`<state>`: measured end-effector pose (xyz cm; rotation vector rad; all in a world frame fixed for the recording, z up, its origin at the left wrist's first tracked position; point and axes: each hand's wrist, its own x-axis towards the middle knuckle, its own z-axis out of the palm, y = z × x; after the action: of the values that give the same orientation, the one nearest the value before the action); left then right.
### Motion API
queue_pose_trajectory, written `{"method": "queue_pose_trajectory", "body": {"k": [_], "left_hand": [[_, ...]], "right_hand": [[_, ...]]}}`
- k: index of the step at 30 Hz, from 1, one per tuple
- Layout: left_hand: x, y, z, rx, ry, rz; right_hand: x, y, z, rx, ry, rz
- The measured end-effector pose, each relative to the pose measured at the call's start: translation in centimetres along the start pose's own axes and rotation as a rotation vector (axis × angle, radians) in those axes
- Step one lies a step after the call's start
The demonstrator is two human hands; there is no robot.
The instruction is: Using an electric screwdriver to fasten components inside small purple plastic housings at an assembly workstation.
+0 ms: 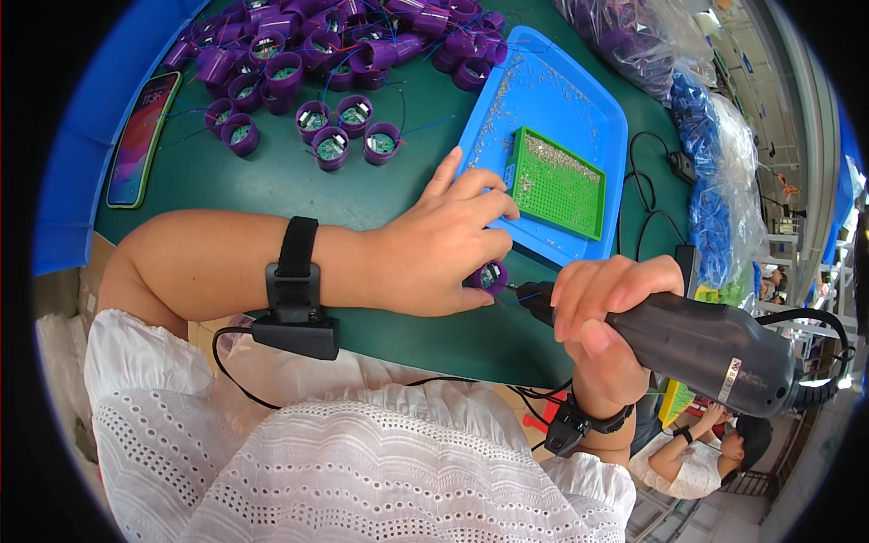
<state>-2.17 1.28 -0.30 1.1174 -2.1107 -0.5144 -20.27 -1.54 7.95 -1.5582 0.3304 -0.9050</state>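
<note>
My left hand point(444, 244) pinches a small purple plastic cup point(489, 276) with a circuit board inside, low over the green table. Its other fingers stretch out along the near left edge of a blue tray point(584, 104). In my right hand point(602, 317) is a black corded electric screwdriver point(711, 348), lying almost level. The tool's thin tip points left, right at the cup's opening; whether it touches a screw is too small to tell. Inside the blue tray sits a green perforated screw tray point(561, 185), with many small screws gathered at its far side.
Purple cups with circuit boards and thin wires point(317, 50) pile up at the far left. Several more cups point(380, 143) stand nearer. A phone point(145, 140) lies at the left beside a blue bin wall point(72, 136). Bagged parts point(634, 41) and cables edge the right. Another person point(697, 457) sits beyond.
</note>
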Motion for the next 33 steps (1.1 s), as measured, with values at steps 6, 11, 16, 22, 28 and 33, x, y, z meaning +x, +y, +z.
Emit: {"method": "queue_pose_trajectory", "body": {"k": [6, 11, 16, 22, 28, 33], "left_hand": [[-0.2, 0.0, 0.2, -0.008, 0.005, -0.001], [0.1, 0.1, 0.2, -0.026, 0.004, -0.015], [0.4, 0.1, -0.2, -0.039, 0.000, -0.011], [0.2, 0.3, -0.3, -0.022, 0.030, 0.015], [0.0, 0.8, -0.3, -0.019, -0.008, -0.002], [0.1, 0.8, 0.4, -0.017, -0.027, -0.002]], "right_hand": [[-0.1, 0.4, 0.3, 0.019, 0.016, 0.021], [0.4, 0.8, 0.0, 0.065, -0.035, 0.039], [1.5, 0.7, 0.0, 0.077, -0.061, 0.038], [1.3, 1.6, 0.6, 0.065, 0.002, 0.022], [0.7, 1.7, 0.9, 0.065, 0.018, 0.024], [0.1, 1.7, 0.3, 0.048, 0.058, 0.103]]}}
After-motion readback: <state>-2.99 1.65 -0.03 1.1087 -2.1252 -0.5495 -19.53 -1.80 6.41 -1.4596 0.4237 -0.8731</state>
